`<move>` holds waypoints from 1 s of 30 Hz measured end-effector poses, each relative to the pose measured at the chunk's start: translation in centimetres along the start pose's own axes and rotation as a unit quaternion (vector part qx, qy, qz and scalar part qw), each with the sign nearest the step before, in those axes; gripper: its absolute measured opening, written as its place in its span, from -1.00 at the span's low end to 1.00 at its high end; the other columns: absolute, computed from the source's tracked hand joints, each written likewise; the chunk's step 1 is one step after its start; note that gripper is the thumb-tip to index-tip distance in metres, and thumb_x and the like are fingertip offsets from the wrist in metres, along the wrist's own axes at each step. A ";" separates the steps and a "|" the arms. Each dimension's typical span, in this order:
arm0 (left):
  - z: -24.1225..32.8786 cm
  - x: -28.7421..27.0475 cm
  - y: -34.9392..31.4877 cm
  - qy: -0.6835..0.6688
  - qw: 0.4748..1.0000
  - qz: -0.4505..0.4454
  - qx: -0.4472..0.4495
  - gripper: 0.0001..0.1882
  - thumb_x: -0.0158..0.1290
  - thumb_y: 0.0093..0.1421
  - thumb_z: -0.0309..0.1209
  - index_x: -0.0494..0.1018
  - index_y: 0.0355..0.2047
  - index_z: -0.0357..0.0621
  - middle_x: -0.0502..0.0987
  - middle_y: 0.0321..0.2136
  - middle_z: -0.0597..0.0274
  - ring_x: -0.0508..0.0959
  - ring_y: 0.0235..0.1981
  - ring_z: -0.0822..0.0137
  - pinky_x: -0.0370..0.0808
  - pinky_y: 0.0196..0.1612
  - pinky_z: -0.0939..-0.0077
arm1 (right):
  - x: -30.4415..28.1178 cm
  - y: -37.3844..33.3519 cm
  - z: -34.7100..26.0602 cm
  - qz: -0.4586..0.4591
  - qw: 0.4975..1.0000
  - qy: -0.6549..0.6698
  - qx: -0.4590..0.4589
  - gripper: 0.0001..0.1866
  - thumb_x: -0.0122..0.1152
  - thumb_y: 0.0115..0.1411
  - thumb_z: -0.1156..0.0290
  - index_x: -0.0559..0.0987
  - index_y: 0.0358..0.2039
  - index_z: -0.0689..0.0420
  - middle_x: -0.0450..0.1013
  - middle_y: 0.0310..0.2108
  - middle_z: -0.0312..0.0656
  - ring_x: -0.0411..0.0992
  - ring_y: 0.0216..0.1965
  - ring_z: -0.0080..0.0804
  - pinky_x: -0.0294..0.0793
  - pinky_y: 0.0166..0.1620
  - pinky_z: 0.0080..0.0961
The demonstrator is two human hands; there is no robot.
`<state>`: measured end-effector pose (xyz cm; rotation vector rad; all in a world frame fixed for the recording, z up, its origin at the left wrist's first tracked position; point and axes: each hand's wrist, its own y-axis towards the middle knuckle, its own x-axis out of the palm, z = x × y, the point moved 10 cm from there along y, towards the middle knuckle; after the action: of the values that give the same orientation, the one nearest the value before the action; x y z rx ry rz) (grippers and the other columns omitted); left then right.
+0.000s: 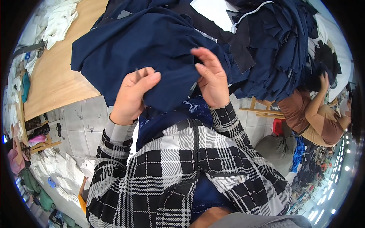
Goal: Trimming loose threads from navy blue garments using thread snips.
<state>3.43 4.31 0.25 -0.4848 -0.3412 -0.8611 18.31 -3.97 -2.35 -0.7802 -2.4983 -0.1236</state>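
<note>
My left hand (131, 95) is closed around what look like small thread snips (137, 71); two thin dark tips stick up past the fingers, and the rest is hidden in the hand. A large navy fabric piece (152, 45) lies spread beneath both hands, its near part hanging over the table edge toward my lap. On the right of that cloth, my right hand (215, 83) is raised with thumb and fingers apart, slightly blurred, and nothing shows between them.
A thick pile of navy fabric pieces (272, 49) fills the table's right side. White cloth (215, 13) lies at the back. The wooden tabletop (61, 76) shows on the left, with white garments (61, 22) beyond. At right, a person in brown (323, 121) reaches toward dark cloth.
</note>
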 end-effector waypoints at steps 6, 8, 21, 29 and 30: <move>3.0 0.3 -0.2 -0.170 0.985 -0.022 0.028 -0.75 -0.02 0.17 -0.44 0.41 -0.18 -0.34 0.54 -0.29 0.14 0.56 -0.30 0.38 0.48 -0.18 0.62 | 5.8 -0.9 0.1 -0.211 0.974 -0.053 0.056 -0.50 -0.22 -0.07 0.80 0.45 -0.09 0.30 0.42 -0.13 -0.09 0.37 -0.10 -0.50 0.30 -0.09 -0.70; 6.7 -0.3 -1.0 -0.049 0.961 -0.020 0.272 -0.63 -0.10 0.23 -0.45 0.29 0.03 -0.33 0.45 -0.10 -0.01 0.53 -0.15 0.20 0.47 -0.04 0.39 | 6.3 0.1 -1.7 -0.212 0.967 -0.135 -0.039 -0.56 -0.15 -0.07 0.78 0.49 -0.15 0.26 0.44 -0.21 -0.18 0.36 -0.20 -0.56 0.31 -0.15 -0.71; 6.5 -0.3 5.4 0.486 0.792 0.178 0.322 -0.88 0.13 0.04 -0.48 0.48 -0.40 -0.25 0.46 -0.45 0.27 0.31 -0.63 0.57 0.30 -0.50 0.67 | -3.0 2.0 -10.9 0.060 0.919 -0.377 -0.100 -0.84 0.19 0.11 0.48 0.56 -0.36 0.34 0.48 -0.54 -0.36 0.34 -0.47 -0.75 0.33 -0.39 -0.78; 3.3 9.8 3.9 0.483 0.782 0.029 0.393 -0.70 0.19 -0.04 -0.42 0.43 -0.27 -0.21 0.43 -0.38 0.17 0.53 -0.48 0.25 0.48 -0.43 0.45 | -2.3 1.4 -8.5 0.024 0.924 -0.374 -0.076 -0.85 0.16 0.12 0.50 0.57 -0.31 0.28 0.53 -0.43 -0.27 0.40 -0.39 -0.69 0.36 -0.30 -0.75; 3.1 9.9 4.5 0.497 0.775 0.023 0.389 -0.79 0.13 -0.01 -0.47 0.45 -0.33 -0.24 0.46 -0.43 0.18 0.52 -0.48 0.19 0.46 -0.43 0.47 | -2.8 1.3 -7.8 0.018 0.938 -0.344 -0.042 -0.85 0.16 0.12 0.50 0.57 -0.31 0.29 0.51 -0.43 -0.29 0.39 -0.39 -0.69 0.35 -0.29 -0.76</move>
<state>12.69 2.16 6.29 0.7544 0.3141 -0.7380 24.48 -6.17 2.91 -1.0402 -3.1461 0.0724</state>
